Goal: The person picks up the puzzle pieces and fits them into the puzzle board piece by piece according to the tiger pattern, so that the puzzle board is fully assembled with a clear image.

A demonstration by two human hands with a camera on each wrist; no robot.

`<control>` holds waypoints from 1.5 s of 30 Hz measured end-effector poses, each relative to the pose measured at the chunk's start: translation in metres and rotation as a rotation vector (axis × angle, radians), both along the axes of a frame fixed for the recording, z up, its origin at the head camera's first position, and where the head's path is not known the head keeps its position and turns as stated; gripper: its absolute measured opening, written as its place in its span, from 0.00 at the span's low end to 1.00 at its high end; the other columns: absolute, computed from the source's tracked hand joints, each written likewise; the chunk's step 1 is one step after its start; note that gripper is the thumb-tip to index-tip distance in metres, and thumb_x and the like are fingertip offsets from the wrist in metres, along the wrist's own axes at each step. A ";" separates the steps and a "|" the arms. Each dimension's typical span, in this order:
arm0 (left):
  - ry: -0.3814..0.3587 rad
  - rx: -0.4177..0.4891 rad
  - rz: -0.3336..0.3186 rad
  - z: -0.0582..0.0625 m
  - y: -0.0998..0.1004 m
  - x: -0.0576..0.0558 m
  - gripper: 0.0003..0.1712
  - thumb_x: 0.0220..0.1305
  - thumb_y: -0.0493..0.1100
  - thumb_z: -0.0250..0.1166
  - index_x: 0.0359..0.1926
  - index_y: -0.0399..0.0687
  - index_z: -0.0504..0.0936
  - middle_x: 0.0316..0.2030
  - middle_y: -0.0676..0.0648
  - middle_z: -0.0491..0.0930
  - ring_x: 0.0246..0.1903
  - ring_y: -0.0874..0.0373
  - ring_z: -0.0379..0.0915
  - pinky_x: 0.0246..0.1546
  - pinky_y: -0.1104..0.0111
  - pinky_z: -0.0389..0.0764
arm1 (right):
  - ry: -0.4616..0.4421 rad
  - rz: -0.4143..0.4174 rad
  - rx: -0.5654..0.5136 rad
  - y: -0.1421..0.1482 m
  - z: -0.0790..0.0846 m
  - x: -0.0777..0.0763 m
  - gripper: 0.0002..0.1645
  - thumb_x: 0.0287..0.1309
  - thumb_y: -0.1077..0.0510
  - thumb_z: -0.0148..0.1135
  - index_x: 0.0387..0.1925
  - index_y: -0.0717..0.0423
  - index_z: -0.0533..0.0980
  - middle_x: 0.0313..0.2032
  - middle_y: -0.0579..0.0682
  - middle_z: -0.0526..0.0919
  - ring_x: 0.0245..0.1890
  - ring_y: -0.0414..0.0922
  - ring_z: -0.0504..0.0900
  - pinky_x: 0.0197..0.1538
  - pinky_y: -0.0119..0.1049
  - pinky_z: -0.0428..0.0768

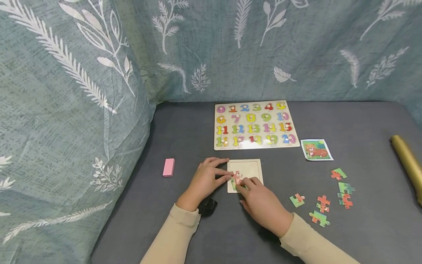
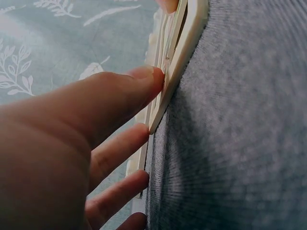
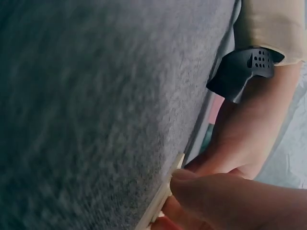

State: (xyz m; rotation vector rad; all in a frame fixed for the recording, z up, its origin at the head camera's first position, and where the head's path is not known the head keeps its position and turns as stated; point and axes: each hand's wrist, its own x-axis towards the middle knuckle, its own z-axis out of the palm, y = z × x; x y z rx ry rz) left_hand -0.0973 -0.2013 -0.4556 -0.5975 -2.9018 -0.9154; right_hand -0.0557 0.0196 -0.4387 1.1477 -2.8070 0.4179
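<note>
A square wooden puzzle tray lies on the dark tabletop between both hands. Joined jigsaw pieces with a reddish animal and green ground sit in its lower left part. My left hand reaches over the tray's left side, fingers mostly straight, thumb and index fingertip touching the pieces. In the left wrist view its thumb presses by the tray's rim. My right hand bends its fingers over the tray's lower edge, at a green puzzle piece partly hidden by the fingertips.
Several loose jigsaw pieces lie to the right. Behind the tray are a number puzzle board and a tiger picture card. A pink block lies left; a golden tube stands at the right edge.
</note>
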 end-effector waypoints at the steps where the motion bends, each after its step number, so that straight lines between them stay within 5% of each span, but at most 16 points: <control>1: -0.001 -0.004 0.002 0.000 0.000 0.000 0.10 0.66 0.46 0.75 0.47 0.55 0.94 0.68 0.49 0.78 0.68 0.46 0.67 0.69 0.43 0.66 | 0.006 -0.003 0.007 -0.001 0.000 0.001 0.23 0.60 0.57 0.78 0.56 0.60 0.85 0.49 0.53 0.80 0.50 0.52 0.78 0.50 0.42 0.85; 10: -0.017 -0.023 0.024 0.001 0.001 0.000 0.10 0.66 0.47 0.75 0.47 0.55 0.94 0.68 0.50 0.78 0.69 0.47 0.67 0.69 0.45 0.66 | 0.008 -0.049 0.009 -0.007 -0.004 0.003 0.26 0.60 0.55 0.79 0.58 0.60 0.84 0.47 0.54 0.80 0.49 0.53 0.79 0.49 0.45 0.85; 21: -0.019 -0.011 0.021 0.002 0.003 0.000 0.11 0.67 0.48 0.74 0.48 0.56 0.94 0.68 0.51 0.78 0.69 0.47 0.66 0.69 0.44 0.67 | -0.065 -0.104 -0.075 -0.009 -0.006 0.007 0.25 0.62 0.57 0.77 0.59 0.58 0.84 0.57 0.54 0.80 0.59 0.56 0.76 0.56 0.57 0.81; 45: -0.012 -0.016 0.026 0.001 0.003 0.002 0.11 0.68 0.46 0.73 0.50 0.54 0.94 0.68 0.50 0.78 0.69 0.47 0.67 0.68 0.44 0.68 | 0.035 -0.086 -0.088 -0.006 -0.013 0.008 0.28 0.57 0.63 0.78 0.60 0.54 0.84 0.60 0.58 0.79 0.59 0.59 0.78 0.55 0.56 0.82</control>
